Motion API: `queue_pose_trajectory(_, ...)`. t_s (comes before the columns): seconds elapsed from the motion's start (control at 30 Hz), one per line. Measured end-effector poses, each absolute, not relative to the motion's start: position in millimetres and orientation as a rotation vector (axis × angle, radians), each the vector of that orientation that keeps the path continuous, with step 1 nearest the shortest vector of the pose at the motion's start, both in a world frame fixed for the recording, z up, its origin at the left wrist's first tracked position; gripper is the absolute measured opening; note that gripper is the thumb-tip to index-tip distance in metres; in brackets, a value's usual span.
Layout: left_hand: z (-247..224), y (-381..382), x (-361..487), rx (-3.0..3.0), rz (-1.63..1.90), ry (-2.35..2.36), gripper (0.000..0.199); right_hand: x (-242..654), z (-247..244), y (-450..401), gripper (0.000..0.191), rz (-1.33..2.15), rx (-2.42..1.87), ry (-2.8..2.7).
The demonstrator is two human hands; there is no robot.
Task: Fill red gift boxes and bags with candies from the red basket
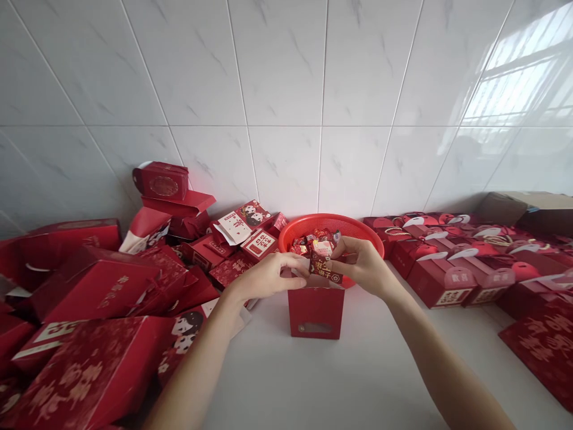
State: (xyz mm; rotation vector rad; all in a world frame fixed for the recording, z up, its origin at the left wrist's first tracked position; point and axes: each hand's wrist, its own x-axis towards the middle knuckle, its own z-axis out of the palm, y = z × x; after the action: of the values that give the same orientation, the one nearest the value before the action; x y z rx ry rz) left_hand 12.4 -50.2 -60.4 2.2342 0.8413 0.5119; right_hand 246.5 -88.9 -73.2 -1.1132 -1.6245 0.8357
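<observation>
A small red gift box [316,310] with an oval window in its front stands upright on the table, its top open. My left hand [273,276] is closed on the box's upper left edge, thumb and fingers at the rim. Between the fingers of my right hand [364,263] is a dark red snack packet [326,267] with gold lettering, held upright at the box's mouth. Its lower end is partly hidden by the box's front wall. Just behind, a red plastic basket [298,227] holds wrapped sweets [304,243], partly covered by my hands.
Red boxes [102,286], some folded and some tipped over, are heaped on the left. Rows of closed red gift boxes [441,278] stand on the right, with a brown carton [501,209] behind. A red patterned box [544,346] lies at the right edge. The tiled wall [286,89] bounds the table's back.
</observation>
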Motion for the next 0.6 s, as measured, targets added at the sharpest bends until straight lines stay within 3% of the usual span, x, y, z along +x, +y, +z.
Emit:
queue_pose_trajectory(0.17, -64.0, -46.1, 9.3, 2.078, 0.436, 0.841, 0.038, 241.0, -67.6, -96.3, 0.028, 0.973, -0.983, -1.573)
queue_pose_trajectory(0.37, -64.3, -42.0, 10.0, 2.023, 0.429, 0.759, 0.036, 241.2, -69.3, -97.0, 0.003, 0.737, -1.044, -1.912)
queue_pose_trajectory(0.6, -62.0, -42.1, 11.4, 2.031, 0.429, 0.726, 0.042, 245.5, -63.1, -103.8, 0.018, 0.635, -1.017, -2.170)
